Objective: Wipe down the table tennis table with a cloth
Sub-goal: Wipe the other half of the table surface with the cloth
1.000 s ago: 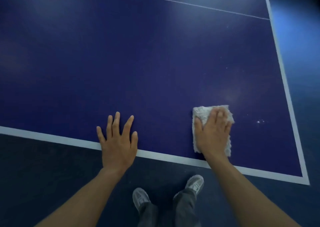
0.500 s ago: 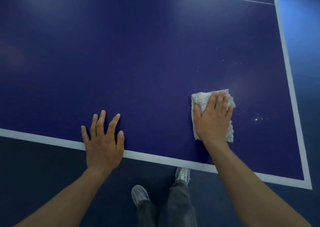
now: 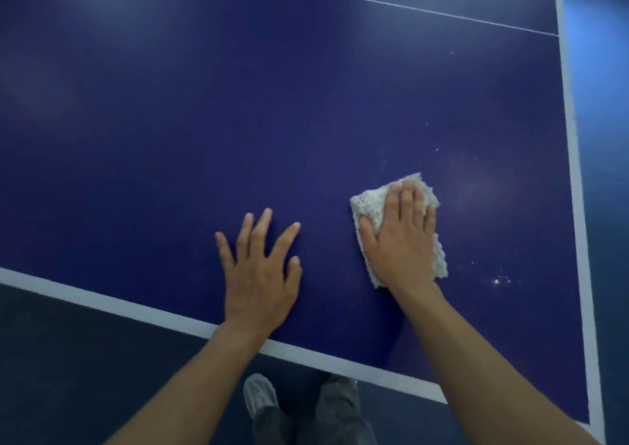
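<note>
1. At the far left I see the dark floor (image 3: 68,376), and above it the white end line (image 3: 102,303) of the table tennis table (image 3: 238,104), running down toward the right.
2. The left hand (image 3: 260,281) lies palm down on the blue top just inside that line. Its fingers are straight and spread, and it grasps nothing.
3. Below the table edge, between the two forearms, I make out one grey shoe (image 3: 260,397) and grey trousers (image 3: 337,410) (the second foot is hidden from me).
4. Just beside the left hand, a little farther up the table, sits the cloth (image 3: 369,204). It is white, fluffy and folded into a rough rectangle, flat on the surface in the near right part of the table.
5. The right hand (image 3: 403,244) presses flat on the cloth and covers most of it. The fingers are extended and close together, reaching to its far edge, with the thumb lying on its left part. They are laid out, not curled around it.
6. To the right of the cloth, small white specks (image 3: 497,280) dot the blue.
7. Farthest right, the white side line (image 3: 575,172) meets a thin centre line (image 3: 374,0) crossing the top of my view.
</note>
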